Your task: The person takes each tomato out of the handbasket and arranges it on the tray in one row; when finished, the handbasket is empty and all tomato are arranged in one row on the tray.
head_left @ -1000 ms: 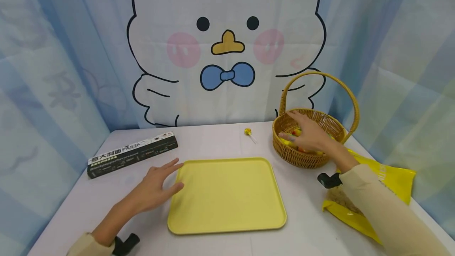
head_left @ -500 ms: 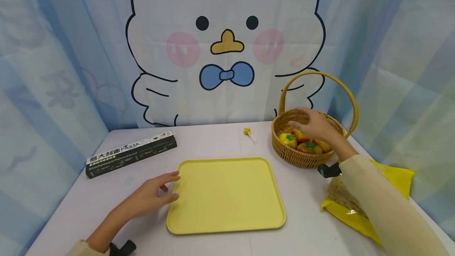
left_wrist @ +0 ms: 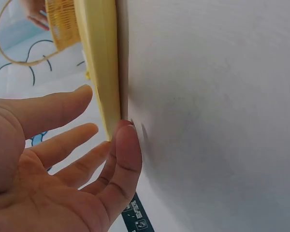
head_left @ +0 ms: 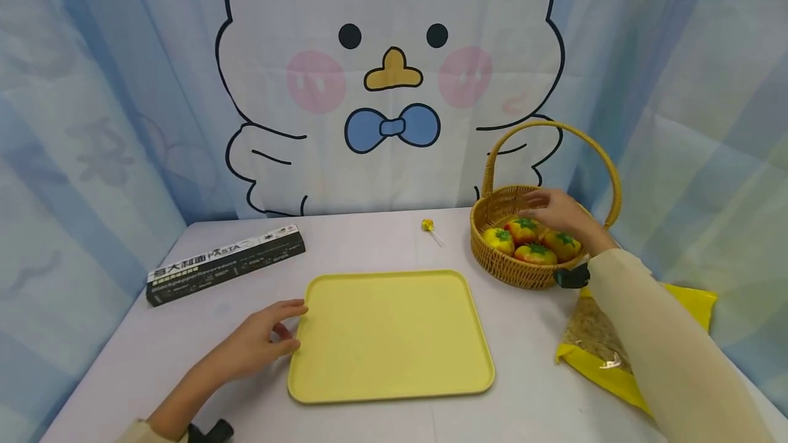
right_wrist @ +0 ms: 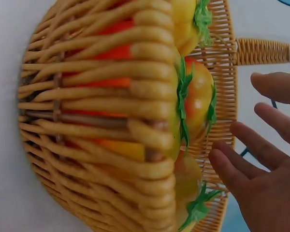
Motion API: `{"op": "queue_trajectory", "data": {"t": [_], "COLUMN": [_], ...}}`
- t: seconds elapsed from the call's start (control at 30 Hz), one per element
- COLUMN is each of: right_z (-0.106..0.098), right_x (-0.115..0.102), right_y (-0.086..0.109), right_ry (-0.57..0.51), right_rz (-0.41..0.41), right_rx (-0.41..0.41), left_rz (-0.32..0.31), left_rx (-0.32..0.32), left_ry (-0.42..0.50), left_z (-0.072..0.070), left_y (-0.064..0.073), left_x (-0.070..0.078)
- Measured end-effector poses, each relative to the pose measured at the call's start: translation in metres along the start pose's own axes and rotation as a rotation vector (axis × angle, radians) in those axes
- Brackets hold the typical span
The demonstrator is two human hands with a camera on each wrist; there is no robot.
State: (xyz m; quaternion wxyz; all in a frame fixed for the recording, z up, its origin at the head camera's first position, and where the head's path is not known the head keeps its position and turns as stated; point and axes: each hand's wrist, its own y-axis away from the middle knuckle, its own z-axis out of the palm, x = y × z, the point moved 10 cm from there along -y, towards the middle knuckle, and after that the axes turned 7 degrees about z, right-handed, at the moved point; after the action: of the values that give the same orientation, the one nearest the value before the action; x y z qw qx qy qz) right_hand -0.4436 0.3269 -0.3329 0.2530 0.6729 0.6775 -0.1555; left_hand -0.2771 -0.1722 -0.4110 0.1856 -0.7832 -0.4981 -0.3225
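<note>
A yellow tray (head_left: pixel 394 337) lies flat on the white table. My left hand (head_left: pixel 249 340) is at its left edge, fingers loosely bent and thumb apart; in the left wrist view the fingertips (left_wrist: pixel 128 140) are right at the tray's rim. A wicker basket (head_left: pixel 507 269) with a tall arched handle stands at the back right. Inside it lie several red-and-yellow fruits (head_left: pixel 535 254) with green leafy tops. My right hand (head_left: pixel 563 214) is above the basket's right side, its fingers relaxed. The right wrist view shows nothing between those fingers and the thumb, with the fruits just beside them.
A black-and-white pasta box (head_left: pixel 228 265) lies at the back left. Between it and the basket is a yellow lollipop (head_left: pixel 427 225) on a white stick. A yellow food bag (head_left: pixel 597 330) lies on the right, partly under my right sleeve. Printed curtains (head_left: pixel 394 176) enclose the table.
My right hand has drawn back to the right over the basket, uncovering the fruits. My left hand has shifted slightly left and down along the tray's left edge, its fingers more bent.
</note>
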Motion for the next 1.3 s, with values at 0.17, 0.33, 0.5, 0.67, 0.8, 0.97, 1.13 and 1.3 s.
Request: {"op": "queue_trajectory", "data": {"t": [0.17,0.33,0.5,0.67,0.8,0.97,1.13,1.3], "right_z": [0.004,0.007,0.011,0.016,0.017,0.02,0.024,0.024], "right_x": [0.015,0.025,0.027,0.025,0.024,0.026,0.029,0.026], "right_y": [-0.01,-0.016,-0.017,-0.016,-0.017,-0.021,-0.024,-0.026], "right_ry": [-0.132,-0.144,-0.1,-0.058,0.008,0.026,0.057,0.09], "right_rz": [0.041,0.097,0.12,0.128,0.116,0.116,0.124,0.119], "right_rx": [-0.091,-0.178,-0.217,-0.267,-0.274,-0.277,-0.277,-0.253], "left_rz": [0.009,0.018,0.031,0.015,0.007,-0.009,-0.001,0.013], "left_rx": [-0.028,-0.059,-0.078,-0.078,-0.074,-0.071,-0.067,-0.066], "left_ry": [0.006,0.021,0.047,0.066,0.073,0.076,0.08,0.09], "left_z": [0.001,0.004,0.005,0.006,0.006,0.007,0.007,0.006], "left_y": [0.0,-0.001,0.0,0.0,0.0,0.001,0.001,0.003], "left_x": [-0.001,-0.002,-0.003,-0.006,-0.006,-0.008,-0.008,-0.009]}}
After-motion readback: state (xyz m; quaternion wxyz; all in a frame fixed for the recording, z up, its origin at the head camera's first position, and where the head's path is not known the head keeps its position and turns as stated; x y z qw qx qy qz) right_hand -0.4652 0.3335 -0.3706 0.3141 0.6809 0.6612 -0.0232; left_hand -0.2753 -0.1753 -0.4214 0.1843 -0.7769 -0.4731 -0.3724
